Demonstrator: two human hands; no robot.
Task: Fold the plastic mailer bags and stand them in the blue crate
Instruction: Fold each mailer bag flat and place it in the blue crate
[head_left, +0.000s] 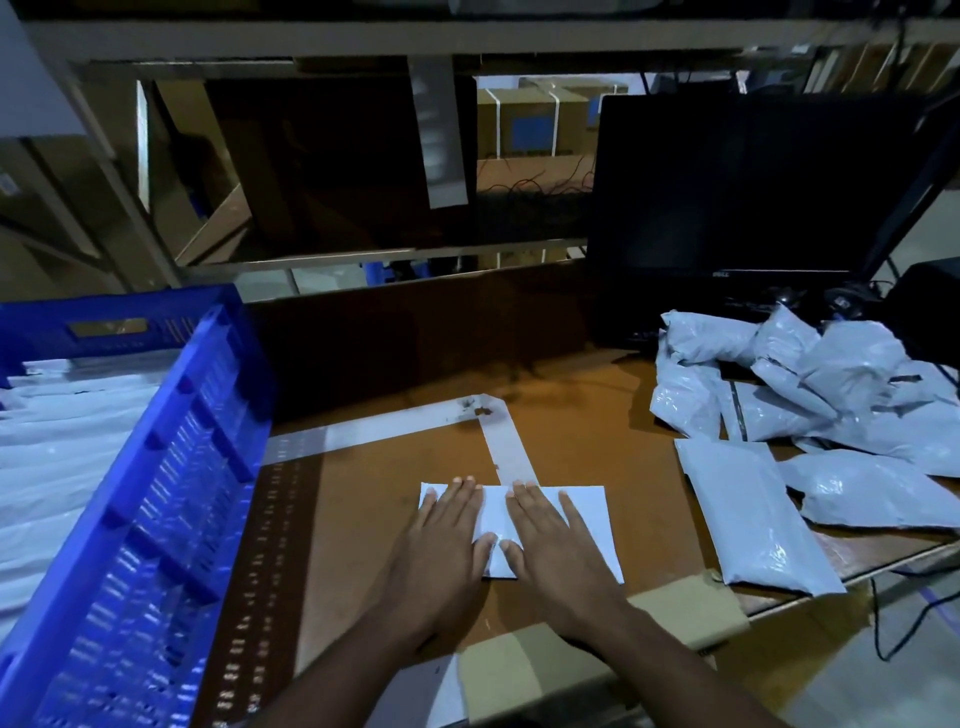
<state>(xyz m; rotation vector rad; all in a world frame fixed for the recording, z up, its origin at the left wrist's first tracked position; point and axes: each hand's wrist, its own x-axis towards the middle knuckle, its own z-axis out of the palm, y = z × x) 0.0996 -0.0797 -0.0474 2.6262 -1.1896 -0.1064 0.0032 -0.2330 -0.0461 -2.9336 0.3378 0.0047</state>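
Item: folded bag (582, 512), white, flat on desk (587, 447), under both hands. Left hand (447, 540) and right hand (550, 540): fingers straight, palms pressing the bag, thumbs nearly touching, gripping nothing. Crate (171, 467): blue, left of the hands, holds standing white bags (62, 441). Loose bags (810, 415): grey pile, right of the hands. Monitor (737, 208): dark, beyond the right hand.

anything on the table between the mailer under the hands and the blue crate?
Head view: nothing lies there, only bare brown table between the folded mailer and the blue crate, apart from a white tape strip stuck flat farther back.
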